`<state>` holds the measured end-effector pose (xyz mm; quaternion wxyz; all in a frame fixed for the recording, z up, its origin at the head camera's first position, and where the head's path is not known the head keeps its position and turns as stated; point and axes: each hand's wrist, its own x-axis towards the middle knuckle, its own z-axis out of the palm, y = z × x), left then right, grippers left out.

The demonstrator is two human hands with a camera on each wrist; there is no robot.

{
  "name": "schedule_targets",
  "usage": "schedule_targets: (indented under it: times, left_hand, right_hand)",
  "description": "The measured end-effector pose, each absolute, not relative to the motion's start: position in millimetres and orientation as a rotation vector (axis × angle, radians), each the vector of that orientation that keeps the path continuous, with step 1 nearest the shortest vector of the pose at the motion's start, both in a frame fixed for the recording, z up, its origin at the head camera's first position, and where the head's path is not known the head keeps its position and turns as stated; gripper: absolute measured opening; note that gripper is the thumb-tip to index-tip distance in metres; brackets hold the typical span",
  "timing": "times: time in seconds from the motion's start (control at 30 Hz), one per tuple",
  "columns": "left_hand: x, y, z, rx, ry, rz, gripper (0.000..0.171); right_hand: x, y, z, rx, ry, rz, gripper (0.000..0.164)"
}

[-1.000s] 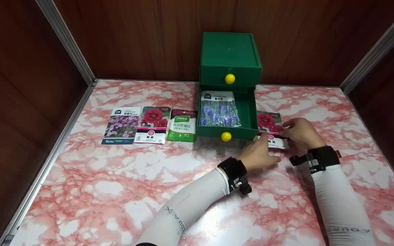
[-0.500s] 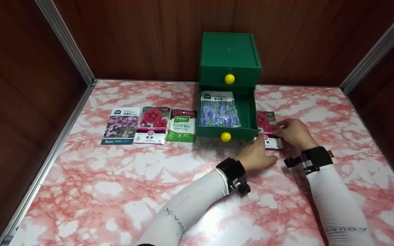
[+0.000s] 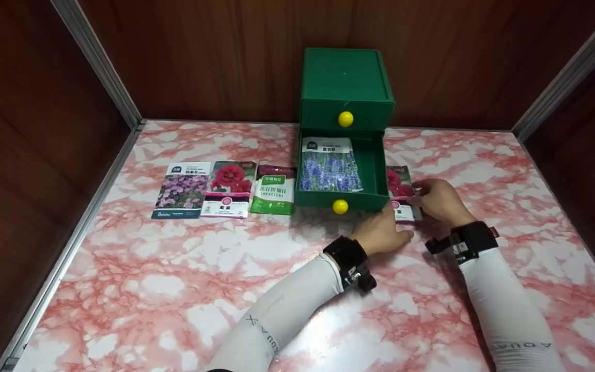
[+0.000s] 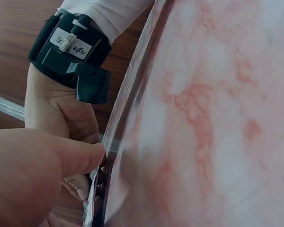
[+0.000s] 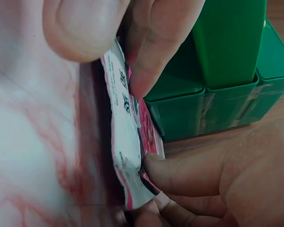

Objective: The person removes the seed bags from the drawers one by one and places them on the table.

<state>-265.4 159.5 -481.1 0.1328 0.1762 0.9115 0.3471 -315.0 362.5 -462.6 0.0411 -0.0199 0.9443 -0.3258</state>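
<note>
Busy at the right red-flower seed packet point(image 3: 400, 182), just right of the pulled-out green drawer point(image 3: 312, 199)!
Running from the left past pink-flower seed packet point(image 3: 181, 191), left red-flower seed packet point(image 3: 229, 187), impatiens seed packet point(image 3: 273, 190), then lavender seed packet point(image 3: 328, 168) inside the drawer; touching the right packet's printed face with an unclenched left hand point(image 3: 377, 230), thumb apart; pinching its right edge with the right hand point(image 3: 439, 201).

Label point(image 4: 81, 50) on R wrist strap point(image 4: 54, 62): "right" + 右, upside down; L sleeve point(image 3: 287, 310): "AQUA X"; R sleeve point(image 3: 509, 315): "AQUA"; green-white pkt point(image 3: 273, 191): "IMPATIENS" under Chinese chars.; lavender pkt point(image 3: 328, 168): 薰衣草; far-R red-flower pkt point(image 3: 398, 181): Chinese print, blurred
</note>
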Motion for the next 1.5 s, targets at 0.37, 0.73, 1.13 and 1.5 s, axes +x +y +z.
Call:
schedule_targets:
  times: [0.37, 0.73, 1.13, 1.5]
  left_hand:
    - [-266, 158, -481, 0.492, 2.653, 0.984, 0.097]
    - [-265, 155, -479, 0.491, 2.649, 0.978, 0.099]
    - [-246, 156, -465, 0.548, 2.713, 0.691, 0.111]
    - [-219, 134, -450, 0.742, 2.63, 0.617, 0.104]
  right_hand:
    - [-316, 357, -462, -0.037, 2.859, -1.043, 0.052]
    - [-316, 357, -459, 0.033, 2.783, -1.054, 0.055]
    - [-312, 367, -452, 0.05, 2.791, -1.073, 0.056]
    - [-302, 366, -431, 0.018, 2.822, -1.145, 0.059]
